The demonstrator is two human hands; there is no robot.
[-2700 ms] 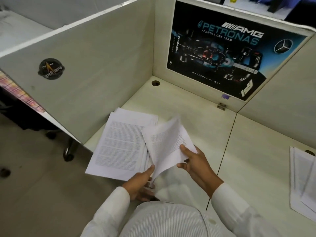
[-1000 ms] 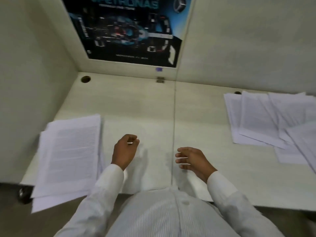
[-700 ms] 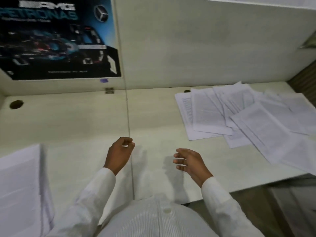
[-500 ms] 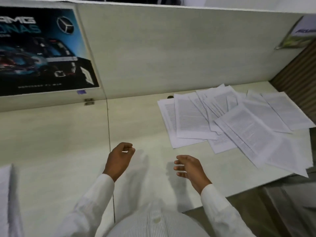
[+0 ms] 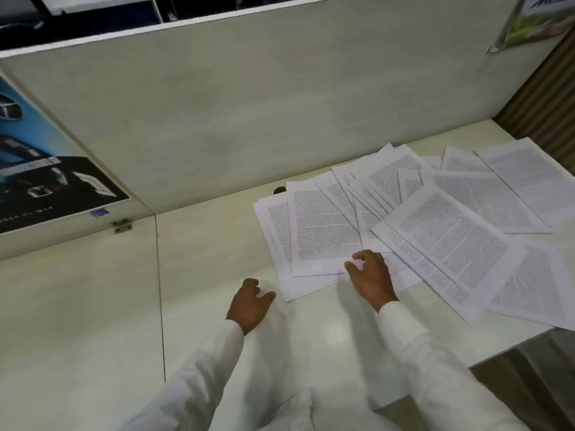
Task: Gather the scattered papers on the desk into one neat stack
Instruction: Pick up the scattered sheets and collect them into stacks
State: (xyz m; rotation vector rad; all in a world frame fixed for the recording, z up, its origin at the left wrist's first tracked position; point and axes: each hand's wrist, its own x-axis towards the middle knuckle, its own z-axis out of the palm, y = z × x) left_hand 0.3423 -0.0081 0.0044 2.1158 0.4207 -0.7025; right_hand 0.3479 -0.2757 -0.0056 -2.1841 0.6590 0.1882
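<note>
Touching papers now: right hand, earlier apart.

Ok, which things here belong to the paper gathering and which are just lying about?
Job: scattered papers; desk; right hand, over their near edge; left hand, holding nothing.
Lying about: poster; leaflet; metal bracket; cable hole.

Right hand touches scattered papers (left hand just beside).

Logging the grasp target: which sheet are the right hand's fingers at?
The top sheet at the spread's left end: the right hand's fingers are at its near right corner. The other sheets fan away rightward.
</note>
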